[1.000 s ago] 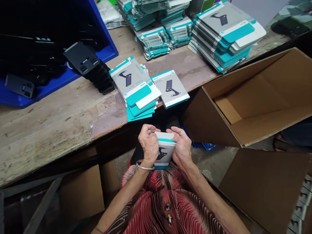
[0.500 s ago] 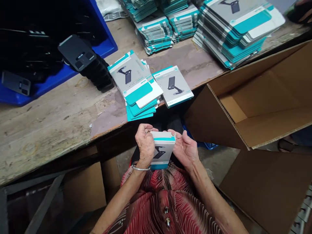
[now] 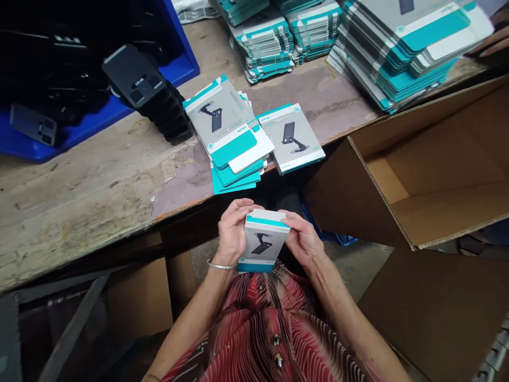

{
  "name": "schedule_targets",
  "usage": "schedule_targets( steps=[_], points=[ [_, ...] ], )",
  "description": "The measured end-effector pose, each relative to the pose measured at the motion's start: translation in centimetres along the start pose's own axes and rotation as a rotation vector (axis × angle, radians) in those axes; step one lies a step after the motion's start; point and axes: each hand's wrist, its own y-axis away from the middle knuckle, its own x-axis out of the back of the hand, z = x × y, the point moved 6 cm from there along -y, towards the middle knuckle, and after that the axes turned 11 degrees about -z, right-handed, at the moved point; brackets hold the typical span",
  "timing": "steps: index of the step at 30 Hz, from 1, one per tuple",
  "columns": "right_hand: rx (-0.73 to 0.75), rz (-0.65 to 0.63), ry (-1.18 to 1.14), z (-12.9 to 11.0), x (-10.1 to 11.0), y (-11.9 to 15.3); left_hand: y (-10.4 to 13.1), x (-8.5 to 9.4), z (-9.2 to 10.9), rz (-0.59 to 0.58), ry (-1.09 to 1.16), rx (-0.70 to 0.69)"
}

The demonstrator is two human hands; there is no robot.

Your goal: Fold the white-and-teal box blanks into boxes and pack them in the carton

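A small grey, white and teal box (image 3: 260,244) with a picture of a phone holder is held upright over my lap. Around its left side my left hand (image 3: 233,229) is closed, a bangle on the wrist. The fingers of my right hand (image 3: 303,236) press on the box's upper right edge, by the white and teal top end. At the bench's front edge lie a pile of flat cartons (image 3: 222,119) and, beside it, another box (image 3: 293,138). Left of these leans a stack of black phone holders (image 3: 139,82).
A blue bin (image 3: 186,53) with black parts stands at the upper left of the wooden bench (image 3: 79,201). Carton bundles (image 3: 264,48) and a tall carton stack (image 3: 413,58) lie behind. An open cardboard box (image 3: 353,196) is at right. Another person's fingers (image 3: 493,42) show at upper right.
My right hand has closed in from an open pose onto the box's upper right edge. The raised flap at the top now lies flatter. The view has shifted slightly.
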Motion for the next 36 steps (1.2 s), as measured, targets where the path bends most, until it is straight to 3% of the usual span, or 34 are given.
schedule_targets(
  steps=[4,7,11,13,16,21,23,25,28,33,36],
  points=[
    [0.069,0.065,0.049,-0.2,-0.5,0.7,0.3,0.9,0.4,-0.094,0.128,0.142],
    [0.111,0.087,0.097,-0.1,-0.9,1.5,0.9,0.7,0.5,-0.24,0.127,0.281],
    [0.198,0.005,0.205,0.4,-1.2,2.2,1.4,0.7,0.7,-0.338,-0.017,0.357],
    [0.303,-0.079,0.346,0.0,-1.0,2.5,1.4,1.1,0.9,-0.306,-0.137,0.304],
    [0.489,-0.261,0.73,-1.5,-1.0,2.9,1.4,1.0,2.0,-0.317,-0.442,0.095],
    [0.811,-0.68,1.249,-4.2,-2.0,3.7,2.8,-1.6,4.1,-0.73,-1.061,-0.365],
    [0.867,-0.851,1.359,-4.3,-2.6,4.2,3.5,-2.0,4.3,-0.844,-1.271,-0.435],
    [0.813,-0.903,1.382,-4.4,-3.1,4.2,3.9,-2.0,4.5,-0.885,-1.377,-0.423],
    [0.622,-0.746,1.272,-4.8,-3.6,3.8,3.9,-2.3,4.7,-0.846,-1.236,-0.313],
    [0.206,-0.42,1.123,-4.2,-3.1,2.3,2.6,-1.0,3.7,-0.435,-0.949,0.172],
    [0.139,-0.351,1.123,-3.9,-3.1,1.8,2.5,-0.2,3.2,-0.292,-0.936,0.346]
  ],
)
